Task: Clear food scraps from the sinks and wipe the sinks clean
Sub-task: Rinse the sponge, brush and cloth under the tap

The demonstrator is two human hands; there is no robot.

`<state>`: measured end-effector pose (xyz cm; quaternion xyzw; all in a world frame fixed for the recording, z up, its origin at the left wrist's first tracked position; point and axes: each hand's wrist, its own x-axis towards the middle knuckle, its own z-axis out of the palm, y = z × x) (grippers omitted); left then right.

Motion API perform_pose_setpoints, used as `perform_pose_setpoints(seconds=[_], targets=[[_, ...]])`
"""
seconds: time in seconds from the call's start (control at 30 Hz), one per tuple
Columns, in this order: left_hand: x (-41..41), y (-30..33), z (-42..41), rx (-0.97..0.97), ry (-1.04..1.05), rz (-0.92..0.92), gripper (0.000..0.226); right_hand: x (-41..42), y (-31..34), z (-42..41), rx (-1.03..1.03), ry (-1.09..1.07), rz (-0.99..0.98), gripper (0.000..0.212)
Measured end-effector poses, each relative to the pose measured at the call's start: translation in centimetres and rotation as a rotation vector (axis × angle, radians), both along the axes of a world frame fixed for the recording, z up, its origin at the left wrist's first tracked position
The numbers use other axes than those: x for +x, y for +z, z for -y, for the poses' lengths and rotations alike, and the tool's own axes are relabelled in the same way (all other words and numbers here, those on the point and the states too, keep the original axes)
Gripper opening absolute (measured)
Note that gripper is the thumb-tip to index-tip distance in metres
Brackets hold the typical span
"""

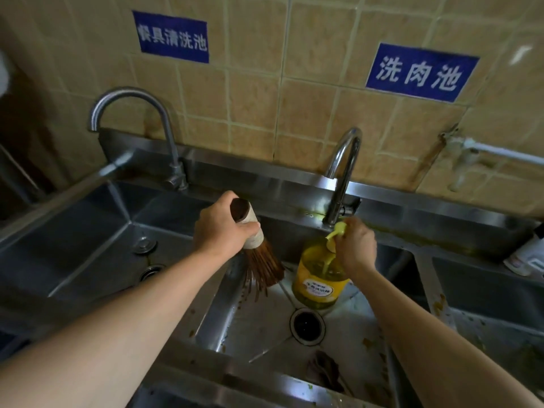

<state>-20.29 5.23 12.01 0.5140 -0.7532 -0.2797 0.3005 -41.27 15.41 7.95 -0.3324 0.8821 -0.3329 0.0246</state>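
My left hand (pixel 219 228) grips the pale handle of a bamboo scrubbing brush (pixel 259 254), bristles fanned downward over the middle sink (pixel 265 325). My right hand (pixel 356 242) holds the pump top of a yellow detergent bottle (pixel 319 278), which stands at the back of the middle sink under the right tap (pixel 343 172). A round dark drain (pixel 307 325) lies below the bottle. A brownish clump of scraps or cloth (pixel 325 371) lies at the sink's front. Small brown specks dot the sink walls.
The left sink (pixel 88 245) has a drain (pixel 151 270) and its own curved tap (pixel 132 125). The right sink (pixel 494 325) shows green and yellow specks. A white container (pixel 527 254) lies on the right ledge. Blue signs hang on the tiled wall.
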Motion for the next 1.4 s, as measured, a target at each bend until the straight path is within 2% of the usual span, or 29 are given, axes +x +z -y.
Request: perform_pose_setpoints(seconds=[0.13, 0.27, 0.43, 0.63, 0.77, 0.9, 1.0, 1.1, 1.4], targets=[[2.1, 0.9, 0.4, 0.0, -0.006, -0.06, 0.036, 1.7, 1.8, -0.3, 0.072, -0.045, -0.052, 0.027], [4.5, 2.0, 1.1, -0.041, -0.059, -0.109, 0.039, 3.8, 3.7, -0.4, 0.023, -0.121, -0.081, 0.024], [6.3, 2.0, 1.2, -0.026, -0.094, -0.112, 0.039, 6.7, 4.5, -0.8, 0.055, -0.146, -0.092, 0.022], [7.4, 2.7, 1.6, -0.017, -0.107, -0.167, 0.037, 7.3, 5.8, -1.7, 0.047, -0.175, -0.081, 0.015], [7.5, 3.9, 1.4, -0.048, -0.108, -0.176, 0.037, 7.2, 6.3, -1.5, 0.067, -0.16, -0.085, 0.019], [7.3, 4.4, 1.3, -0.044, -0.098, -0.17, 0.037, 6.9, 6.4, -1.2, 0.028, -0.166, -0.106, 0.024], [7.0, 3.8, 1.0, -0.009, -0.062, -0.154, 0.037, 7.1, 5.8, -0.9, 0.08, -0.154, -0.099, 0.024], [6.7, 2.9, 0.2, -0.009, -0.034, -0.173, 0.036, 7.3, 4.9, -0.6, 0.022, -0.129, -0.11, 0.024], [6.1, 1.8, -1.0, 0.038, 0.055, -0.116, 0.036, 6.0, 4.1, -1.3, 0.116, -0.103, -0.084, 0.019]])
